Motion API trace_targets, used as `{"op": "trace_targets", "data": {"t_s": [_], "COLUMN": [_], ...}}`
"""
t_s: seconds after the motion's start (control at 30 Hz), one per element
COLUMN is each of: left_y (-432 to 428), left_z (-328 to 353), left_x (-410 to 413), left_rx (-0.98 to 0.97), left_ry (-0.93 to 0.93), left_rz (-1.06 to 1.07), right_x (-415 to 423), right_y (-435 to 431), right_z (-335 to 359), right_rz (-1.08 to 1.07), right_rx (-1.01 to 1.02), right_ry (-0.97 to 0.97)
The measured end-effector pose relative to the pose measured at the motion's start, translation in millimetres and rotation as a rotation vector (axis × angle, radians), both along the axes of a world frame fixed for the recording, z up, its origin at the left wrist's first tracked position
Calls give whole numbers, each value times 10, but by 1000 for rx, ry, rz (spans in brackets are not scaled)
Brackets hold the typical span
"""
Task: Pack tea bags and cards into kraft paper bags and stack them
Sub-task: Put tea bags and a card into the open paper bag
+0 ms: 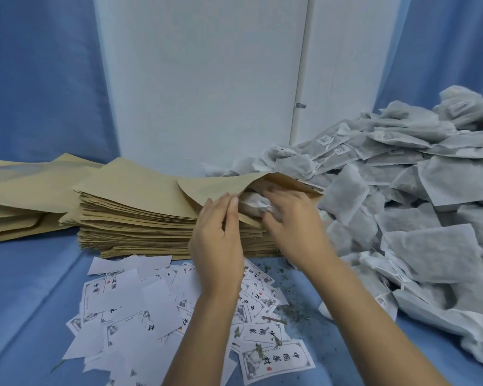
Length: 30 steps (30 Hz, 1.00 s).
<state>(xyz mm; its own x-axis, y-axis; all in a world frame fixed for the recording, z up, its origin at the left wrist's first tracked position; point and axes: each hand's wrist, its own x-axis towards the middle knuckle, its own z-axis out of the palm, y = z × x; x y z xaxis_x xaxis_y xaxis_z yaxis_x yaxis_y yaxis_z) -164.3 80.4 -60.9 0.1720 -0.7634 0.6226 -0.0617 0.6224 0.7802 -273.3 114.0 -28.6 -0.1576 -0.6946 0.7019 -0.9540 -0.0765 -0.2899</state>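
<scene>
Paper bag: atop our stack, long axis 9 to 3 o'clock, mouth facing 3.
Left hand: we pinch its mouth edge.
Right hand: grips 1 tea bag at that mouth.

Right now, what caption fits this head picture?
Left hand holds the kraft bag open; right hand pushes a tea bag in.

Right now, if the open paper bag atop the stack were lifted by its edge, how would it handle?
Probably floppy: the paper bag curves where the left hand holds its edge up. Likely light, being as thin as the sheets in the stack. The tea bag at its mouth could bulge it.
</scene>
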Motion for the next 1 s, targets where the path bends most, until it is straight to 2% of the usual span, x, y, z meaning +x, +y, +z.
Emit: {"op": "trace_targets", "data": {"t_s": [0.07, 0.17, 0.3, 0.37, 0.47, 0.53, 0.6, 0.67, 0.83, 1.0], "left_y": [-5, 5, 24, 18, -9, -16, -11, -5, 4, -5], "left_z": [-11, -20, -10, -12, -15, -13, -15, -29, -42, -39], "left_x": [2, -3, -7, -10, -3, -2, -11, -10, -10, -15], "left_rx": [-6, -31, -54, -33, 25, 23, 8, -22, -136, -84], "left_ry": [14, 30, 40, 30, 13, -29, -58, -56, 10, -23], "left_rz": [21, 50, 63, 50, 6, 4, 6, 21, 97, 71], "right_x": [30, 43, 76, 87, 102, 121, 131, 118, 78, 31], "right_y": [-168, -454, -674, -669, -563, -473, -430, -459, -652, -674], "right_z": [101, 207, 256, 269, 244, 208, 169, 159, 204, 229], "right_rz": [16, -94, -104, -97, 2, -32, -150, -223, -190, -138], "right_rx": [132, 330, 458, 444, 393, 305, 205, 206, 348, 365], "right_ry": [41, 128, 175, 135, -43, -122, -109, -57, 17, 31]}}
